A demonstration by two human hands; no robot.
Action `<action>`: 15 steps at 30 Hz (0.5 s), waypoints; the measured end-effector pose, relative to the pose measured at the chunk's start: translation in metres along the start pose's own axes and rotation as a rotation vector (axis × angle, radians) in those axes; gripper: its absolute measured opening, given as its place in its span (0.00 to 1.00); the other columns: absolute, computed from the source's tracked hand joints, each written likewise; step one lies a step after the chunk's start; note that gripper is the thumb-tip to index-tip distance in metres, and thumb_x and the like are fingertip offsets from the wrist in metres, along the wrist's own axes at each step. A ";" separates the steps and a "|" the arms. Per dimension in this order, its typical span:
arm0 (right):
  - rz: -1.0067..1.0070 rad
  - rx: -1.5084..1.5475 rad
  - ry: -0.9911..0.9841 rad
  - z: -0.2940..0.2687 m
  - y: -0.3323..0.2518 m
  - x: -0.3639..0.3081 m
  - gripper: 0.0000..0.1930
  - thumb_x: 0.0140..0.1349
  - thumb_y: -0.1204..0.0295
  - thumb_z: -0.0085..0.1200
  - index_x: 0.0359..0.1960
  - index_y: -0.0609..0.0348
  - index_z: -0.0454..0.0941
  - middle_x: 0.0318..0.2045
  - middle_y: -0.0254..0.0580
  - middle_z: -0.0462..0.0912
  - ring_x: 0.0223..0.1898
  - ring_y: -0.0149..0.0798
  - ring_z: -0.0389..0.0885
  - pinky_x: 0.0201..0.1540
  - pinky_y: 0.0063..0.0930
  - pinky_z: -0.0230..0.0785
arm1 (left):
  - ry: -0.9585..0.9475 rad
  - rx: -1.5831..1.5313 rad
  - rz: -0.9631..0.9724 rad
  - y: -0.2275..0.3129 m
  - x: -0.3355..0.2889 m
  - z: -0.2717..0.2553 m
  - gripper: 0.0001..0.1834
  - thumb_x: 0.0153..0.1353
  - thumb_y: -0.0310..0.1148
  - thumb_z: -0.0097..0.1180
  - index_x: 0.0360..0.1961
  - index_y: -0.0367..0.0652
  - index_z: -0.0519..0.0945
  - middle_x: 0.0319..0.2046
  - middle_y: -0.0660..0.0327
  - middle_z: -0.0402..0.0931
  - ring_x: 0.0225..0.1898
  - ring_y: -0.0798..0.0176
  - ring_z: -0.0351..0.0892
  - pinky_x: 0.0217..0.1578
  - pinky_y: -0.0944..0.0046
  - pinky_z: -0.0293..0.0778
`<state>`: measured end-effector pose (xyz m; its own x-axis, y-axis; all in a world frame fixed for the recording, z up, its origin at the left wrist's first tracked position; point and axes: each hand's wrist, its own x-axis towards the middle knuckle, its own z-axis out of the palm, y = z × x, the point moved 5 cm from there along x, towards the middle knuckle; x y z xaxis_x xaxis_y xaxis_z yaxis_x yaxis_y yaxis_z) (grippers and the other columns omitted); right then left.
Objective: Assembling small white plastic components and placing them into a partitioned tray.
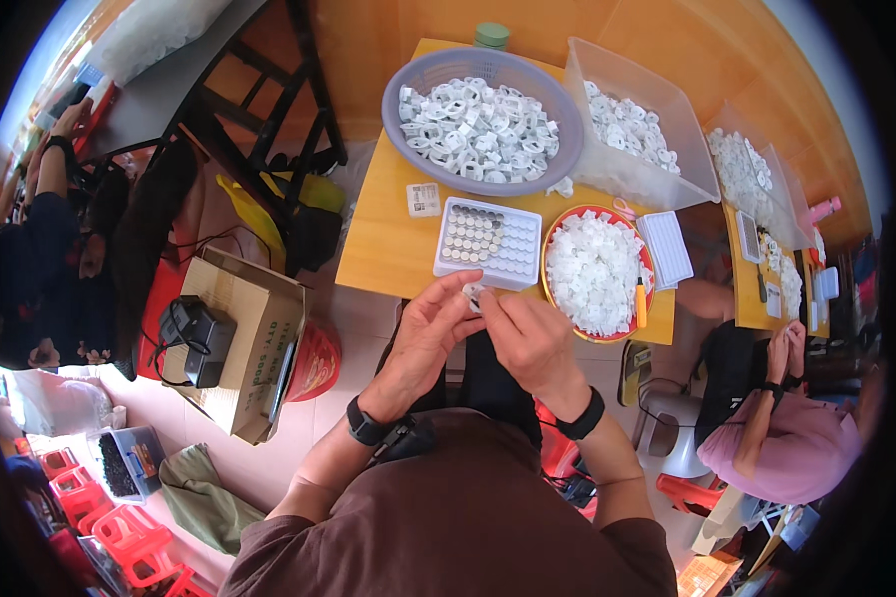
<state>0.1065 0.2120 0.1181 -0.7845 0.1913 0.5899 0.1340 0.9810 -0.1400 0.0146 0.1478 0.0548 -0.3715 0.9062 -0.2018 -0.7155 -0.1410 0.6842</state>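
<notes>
My left hand [430, 326] and my right hand [534, 340] meet in front of my chest, just off the table's near edge. Both sets of fingers pinch a small white plastic part [473, 293], mostly covered by the fingertips. Right beyond them on the table sits a white tray [536, 235] with rows of small round metal cells in its left portion. To its right, a red-rimmed bowl [651, 271] is heaped with small translucent white pieces [592, 269]. A yellow-handled tool [641, 304] lies across that bowl's right edge.
Behind the tray are a grey-purple basket [396, 127] of white plastic parts and a clear bin [682, 177] of similar parts. White trays [667, 249] are stacked at the right, near pink-handled scissors [623, 208]. A cardboard box [239, 373] stands lower left. A co-worker [782, 438] sits at right.
</notes>
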 end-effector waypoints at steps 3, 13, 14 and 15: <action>0.044 0.055 0.033 0.005 -0.002 -0.010 0.16 0.44 0.77 0.53 0.38 0.63 0.75 0.26 0.36 0.73 0.24 0.35 0.74 0.23 0.27 0.67 | -0.004 -0.008 -0.032 -0.010 -0.001 -0.006 0.21 0.62 0.34 0.48 0.56 0.41 0.65 0.42 0.59 0.74 0.43 0.69 0.73 0.46 0.67 0.71; 0.522 0.633 0.251 -0.001 0.009 -0.019 0.11 0.47 0.82 0.58 0.34 0.62 0.78 0.29 0.39 0.76 0.22 0.34 0.76 0.26 0.23 0.69 | -0.136 -0.367 -0.062 -0.019 0.002 -0.023 0.23 0.60 0.40 0.51 0.52 0.39 0.67 0.41 0.52 0.74 0.36 0.66 0.77 0.40 0.68 0.75; 0.520 0.631 0.249 0.000 0.014 -0.023 0.11 0.47 0.82 0.58 0.34 0.62 0.78 0.29 0.39 0.76 0.22 0.34 0.76 0.26 0.23 0.69 | -0.136 -0.369 -0.061 -0.018 0.002 -0.023 0.23 0.60 0.40 0.51 0.52 0.39 0.67 0.41 0.52 0.74 0.36 0.66 0.77 0.40 0.68 0.75; 0.573 0.586 0.251 0.003 0.024 -0.030 0.09 0.48 0.83 0.57 0.33 0.63 0.78 0.28 0.39 0.76 0.22 0.33 0.76 0.25 0.22 0.68 | -0.133 -0.364 -0.069 -0.017 0.002 -0.023 0.23 0.60 0.40 0.51 0.52 0.38 0.67 0.41 0.52 0.74 0.35 0.65 0.77 0.39 0.68 0.76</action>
<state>0.1314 0.2303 0.0950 -0.5251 0.7217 0.4510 0.0799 0.5694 -0.8182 0.0123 0.1431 0.0259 -0.2521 0.9590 -0.1297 -0.9080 -0.1880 0.3744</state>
